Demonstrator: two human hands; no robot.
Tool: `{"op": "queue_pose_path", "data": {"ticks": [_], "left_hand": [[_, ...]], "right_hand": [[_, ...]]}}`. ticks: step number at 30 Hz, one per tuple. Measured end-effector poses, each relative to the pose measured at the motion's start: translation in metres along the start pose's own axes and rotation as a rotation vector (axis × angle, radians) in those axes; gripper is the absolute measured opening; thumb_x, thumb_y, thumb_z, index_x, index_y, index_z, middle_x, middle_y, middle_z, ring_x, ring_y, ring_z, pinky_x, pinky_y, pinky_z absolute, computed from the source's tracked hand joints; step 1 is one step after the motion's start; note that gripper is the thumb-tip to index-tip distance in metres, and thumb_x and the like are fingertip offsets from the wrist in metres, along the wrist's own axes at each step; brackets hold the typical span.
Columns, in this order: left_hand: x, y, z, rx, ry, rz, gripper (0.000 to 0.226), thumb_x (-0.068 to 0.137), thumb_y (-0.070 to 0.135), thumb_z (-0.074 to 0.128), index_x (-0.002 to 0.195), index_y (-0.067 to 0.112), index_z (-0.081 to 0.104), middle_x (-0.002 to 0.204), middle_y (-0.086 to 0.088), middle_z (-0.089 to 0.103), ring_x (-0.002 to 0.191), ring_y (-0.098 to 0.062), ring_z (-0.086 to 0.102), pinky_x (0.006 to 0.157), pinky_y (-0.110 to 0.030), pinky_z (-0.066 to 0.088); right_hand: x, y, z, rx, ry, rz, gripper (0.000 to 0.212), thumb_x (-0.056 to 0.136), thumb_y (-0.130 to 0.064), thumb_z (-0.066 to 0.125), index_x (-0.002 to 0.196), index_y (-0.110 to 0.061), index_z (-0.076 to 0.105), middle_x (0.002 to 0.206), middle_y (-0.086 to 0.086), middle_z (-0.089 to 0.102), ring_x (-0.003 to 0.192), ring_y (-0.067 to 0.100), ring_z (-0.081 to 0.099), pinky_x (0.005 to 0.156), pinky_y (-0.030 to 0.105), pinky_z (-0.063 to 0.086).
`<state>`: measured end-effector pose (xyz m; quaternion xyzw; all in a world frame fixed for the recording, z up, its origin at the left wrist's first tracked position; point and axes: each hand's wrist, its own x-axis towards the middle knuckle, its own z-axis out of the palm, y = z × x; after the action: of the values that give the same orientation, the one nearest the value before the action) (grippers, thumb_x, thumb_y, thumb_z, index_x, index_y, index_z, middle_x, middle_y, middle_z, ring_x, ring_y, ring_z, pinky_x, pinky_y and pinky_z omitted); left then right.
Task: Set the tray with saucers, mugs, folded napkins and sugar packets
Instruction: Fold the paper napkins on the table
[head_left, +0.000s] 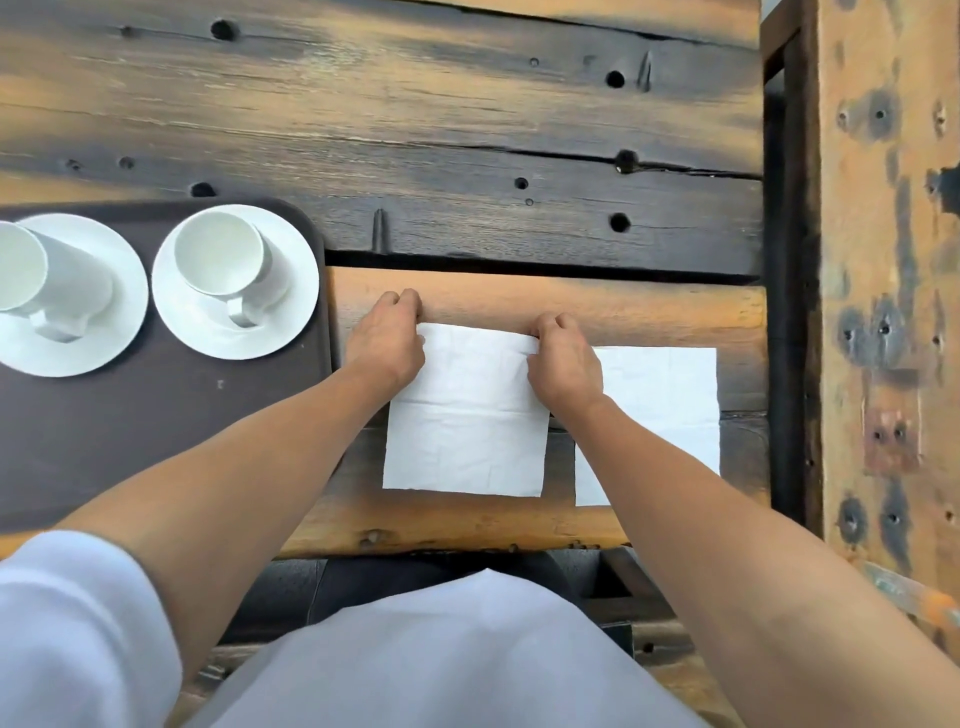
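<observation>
**So: napkin fold in progress, roughly half the tray set**

My left hand (387, 343) and my right hand (563, 361) are each pinched shut on a far corner of the near napkin (467, 441) — fingers curled over the far edge, paper caught under them. It lies flat on the wooden table (519, 130), just right of the tray. Creases show across it, but it is not yet folded down.

The second napkin (670, 400) lies flat just beside the first, apart from it, partly under my right forearm. Untouched, as far as I can judge.

On the brown tray (156, 441): right saucer (208, 327) carries the right mug (223, 260), upright, handle toward me. Left saucer (104, 332) carries the left mug (31, 275), cut by the frame edge. Both mugs look empty.

Status, my read:
- saucers, mugs — done, at least the two sets in view
- napkins — both still off the tray, fold one, then the other
- sugar packets — none in view anywhere, so not started

The near half of the tray has room for what is left.
</observation>
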<state>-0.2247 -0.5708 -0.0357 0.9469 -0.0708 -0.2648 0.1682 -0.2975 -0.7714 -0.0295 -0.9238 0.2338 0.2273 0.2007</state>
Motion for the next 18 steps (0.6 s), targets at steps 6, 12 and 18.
{"op": "queue_pose_path", "data": {"ticks": [6,12,18], "left_hand": [[-0.001,0.001,0.001,0.083,-0.002,-0.006,0.019,0.093,0.013,0.053,0.11,0.014,0.061,0.119,-0.009,0.051,0.116,-0.031,0.046,0.093,-0.044,0.046],[-0.011,0.0,-0.001,0.021,-0.035,-0.002,0.024,0.083,-0.004,0.046,0.093,0.017,0.053,0.106,-0.006,0.057,0.1,-0.031,0.053,0.08,-0.04,0.045],[-0.028,-0.004,-0.015,-0.109,-0.011,-0.013,0.027,0.085,-0.002,0.045,0.096,0.022,0.049,0.096,-0.002,0.056,0.089,-0.026,0.051,0.071,-0.035,0.04]], "right_hand": [[0.0,-0.001,-0.002,-0.054,-0.022,0.037,0.035,0.088,-0.001,0.048,0.118,-0.016,0.054,0.124,0.005,0.046,0.108,0.029,0.053,0.087,0.037,0.048],[-0.006,0.002,0.0,-0.089,0.005,-0.004,0.042,0.084,0.007,0.045,0.118,-0.016,0.054,0.123,0.007,0.051,0.114,0.029,0.051,0.08,0.033,0.041],[-0.018,0.007,-0.006,-0.003,-0.007,-0.046,0.046,0.083,0.006,0.04,0.121,-0.019,0.052,0.124,0.005,0.053,0.111,0.029,0.053,0.081,0.035,0.044]]}}
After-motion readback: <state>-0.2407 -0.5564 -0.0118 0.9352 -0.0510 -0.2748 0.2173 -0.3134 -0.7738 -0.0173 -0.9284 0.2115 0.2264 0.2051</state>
